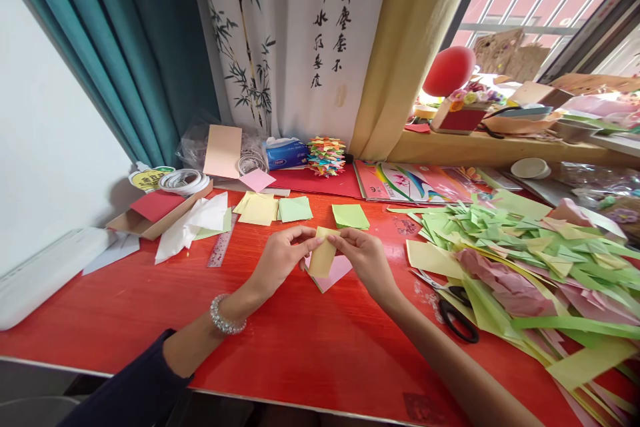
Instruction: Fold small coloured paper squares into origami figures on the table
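A small yellow piece of paper [323, 259], narrow like a folded strip, is held up between both hands over the red table [280, 340]. My left hand [286, 259] pinches its upper left corner between thumb and fingers. Opposite, my right hand [364, 260] pinches the upper right corner. Below and partly behind the strip lies a pink square of paper [337, 275] on the table, with a thin green edge showing under it. Just beyond my hands sits a stack of green paper squares [351, 216]. Pale green squares [295, 209] and yellow squares [259, 209] lie farther left.
Black-handled scissors [453, 297] lie right of my right arm, beside a heap of green paper scraps [525, 240]. A clear ruler [223, 240], white tissue [193, 227] and cardboard tray [155, 223] are at left. A colourful folded-paper stack [326, 157] stands at the back.
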`<state>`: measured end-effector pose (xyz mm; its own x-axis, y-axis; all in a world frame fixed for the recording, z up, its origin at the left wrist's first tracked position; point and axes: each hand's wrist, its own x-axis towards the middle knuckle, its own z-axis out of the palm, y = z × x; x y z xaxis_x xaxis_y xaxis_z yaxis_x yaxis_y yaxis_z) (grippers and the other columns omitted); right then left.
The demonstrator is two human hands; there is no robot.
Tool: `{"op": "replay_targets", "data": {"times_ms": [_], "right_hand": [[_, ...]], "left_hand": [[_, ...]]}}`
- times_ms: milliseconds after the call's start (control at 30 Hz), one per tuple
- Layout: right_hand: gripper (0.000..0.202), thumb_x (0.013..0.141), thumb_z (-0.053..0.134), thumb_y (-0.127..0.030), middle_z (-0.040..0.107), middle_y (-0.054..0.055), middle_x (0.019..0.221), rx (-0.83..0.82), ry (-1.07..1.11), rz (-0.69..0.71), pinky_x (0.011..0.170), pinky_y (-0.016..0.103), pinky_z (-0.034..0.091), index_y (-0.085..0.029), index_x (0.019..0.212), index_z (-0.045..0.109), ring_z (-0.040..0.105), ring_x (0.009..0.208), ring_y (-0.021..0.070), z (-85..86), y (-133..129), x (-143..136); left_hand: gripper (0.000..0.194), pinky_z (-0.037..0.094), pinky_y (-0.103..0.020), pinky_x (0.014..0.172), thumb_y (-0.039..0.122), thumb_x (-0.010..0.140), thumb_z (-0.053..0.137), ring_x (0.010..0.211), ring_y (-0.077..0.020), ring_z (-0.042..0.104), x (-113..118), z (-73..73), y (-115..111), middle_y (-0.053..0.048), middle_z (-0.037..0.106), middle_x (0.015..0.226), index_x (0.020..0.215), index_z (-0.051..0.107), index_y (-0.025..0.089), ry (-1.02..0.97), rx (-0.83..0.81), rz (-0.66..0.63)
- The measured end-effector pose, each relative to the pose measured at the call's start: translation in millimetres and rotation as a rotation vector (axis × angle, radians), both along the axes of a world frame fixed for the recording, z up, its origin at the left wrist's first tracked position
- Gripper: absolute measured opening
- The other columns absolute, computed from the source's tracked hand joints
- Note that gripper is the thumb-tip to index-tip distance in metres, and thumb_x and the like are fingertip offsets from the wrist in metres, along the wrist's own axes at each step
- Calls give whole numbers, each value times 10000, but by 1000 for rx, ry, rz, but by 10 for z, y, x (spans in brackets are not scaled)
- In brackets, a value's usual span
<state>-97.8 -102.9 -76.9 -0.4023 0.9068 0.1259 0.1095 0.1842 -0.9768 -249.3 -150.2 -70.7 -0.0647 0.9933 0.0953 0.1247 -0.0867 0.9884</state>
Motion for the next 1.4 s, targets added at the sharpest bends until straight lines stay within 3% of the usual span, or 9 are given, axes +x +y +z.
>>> {"op": "replay_targets", "data": {"times_ms": [867, 1100, 1400], "right_hand": [[301, 761, 545, -475, 635, 24, 666, 47, -15, 6, 593, 263, 445, -183, 701, 592, 612, 649, 180, -29, 28, -3], [305, 771, 529, -474, 629, 25, 648, 84, -55, 42, 583, 264, 442, -187, 679, 575, 602, 649, 180, -12, 17, 9], [297, 777, 523, -461, 605, 7, 627, 84, -115, 96, 547, 244, 397, -181, 698, 581, 561, 617, 152, 31, 79, 51]], "left_hand": [[244, 430, -224, 484, 382, 763, 571, 584, -112, 511, -11, -19, 16, -27, 603, 772, 849, 609, 157, 26, 6, 1], [257, 449, -244, 588, 406, 770, 552, 709, -147, 534, -20, -21, 17, -34, 607, 812, 822, 612, 162, 97, 39, 78], [258, 426, -261, 630, 417, 756, 569, 672, -136, 531, -42, -3, 35, 0, 578, 705, 726, 584, 160, 98, -25, -16]]}}
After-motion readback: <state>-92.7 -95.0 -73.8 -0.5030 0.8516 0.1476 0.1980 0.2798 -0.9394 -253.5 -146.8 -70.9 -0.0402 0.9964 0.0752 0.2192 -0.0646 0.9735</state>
